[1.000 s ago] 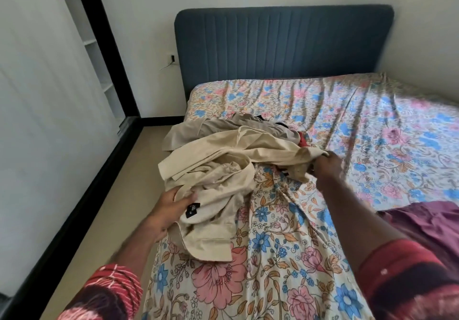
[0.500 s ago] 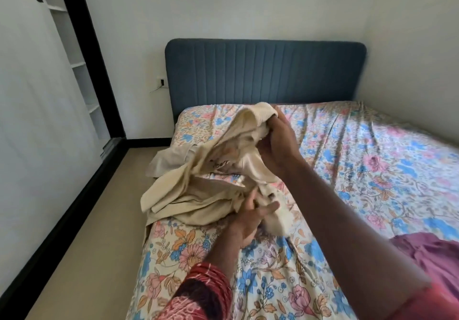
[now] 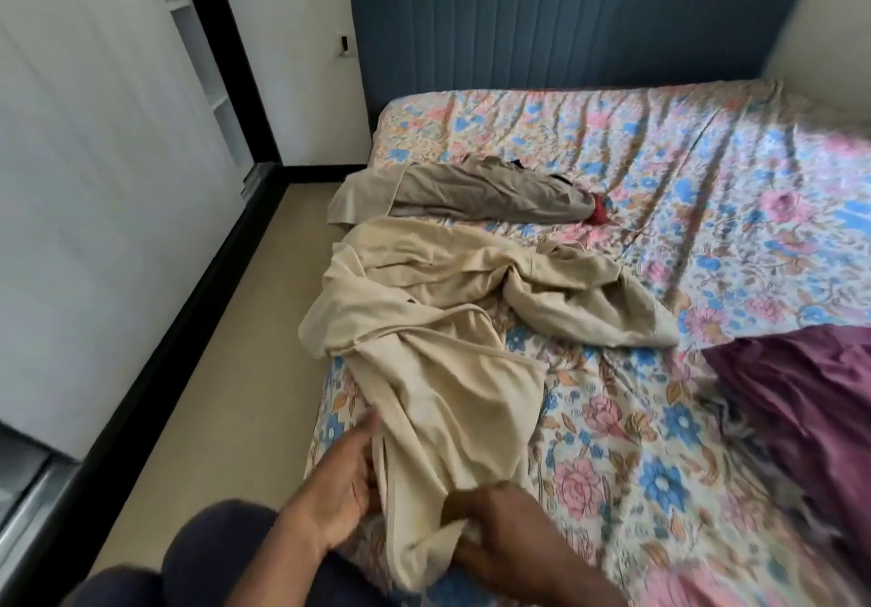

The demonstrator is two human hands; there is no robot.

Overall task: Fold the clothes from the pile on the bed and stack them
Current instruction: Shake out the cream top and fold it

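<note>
- Head view: I see the cream garment (image 3: 452,323) sprawled along the left side of the floral bed (image 3: 707,173), its near end drawn toward me.
- My left hand (image 3: 339,488) lies against the garment's left edge with fingers fairly straight, gripping nothing that I can make out.
- My right hand (image 3: 499,540) seems to pinch the lower hem, though blur makes this uncertain.
- A tan garment (image 3: 480,196) lies nearer the blue headboard (image 3: 565,17); purple cloth (image 3: 810,399) sits at right.
</note>
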